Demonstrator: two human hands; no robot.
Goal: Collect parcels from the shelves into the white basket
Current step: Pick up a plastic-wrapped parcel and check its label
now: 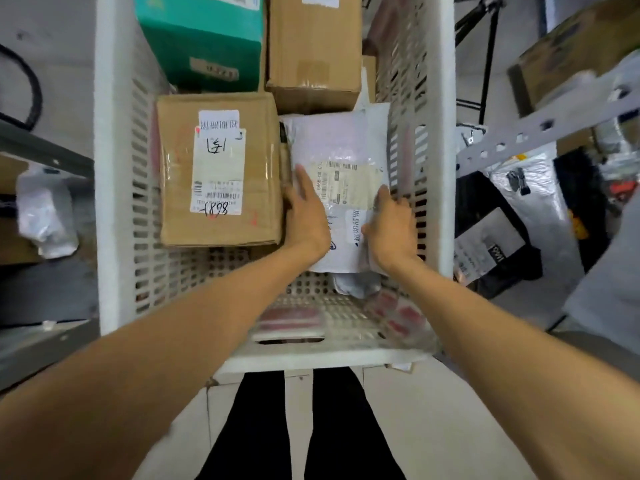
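The white basket (pixel 110 202) stands in front of me with parcels in it. A white plastic mailer (pixel 341 143) with a shipping label lies at its right side. My left hand (pixel 306 216) rests on the mailer's left edge with straight fingers, next to a labelled cardboard box (pixel 218 168). Over at the mailer's right edge, my right hand (pixel 391 226) grips it, thumb on top and fingers curled round the side by the basket wall. A green box (pixel 201 39) and a second cardboard box (pixel 313 53) fill the far end.
Grey metal shelving (pixel 540 129) slants in on the right, holding black and silver bagged parcels (pixel 498 237) and a carton. A shelf on the left carries a clear-wrapped packet (pixel 45 213). My legs stand on the pale floor below the basket.
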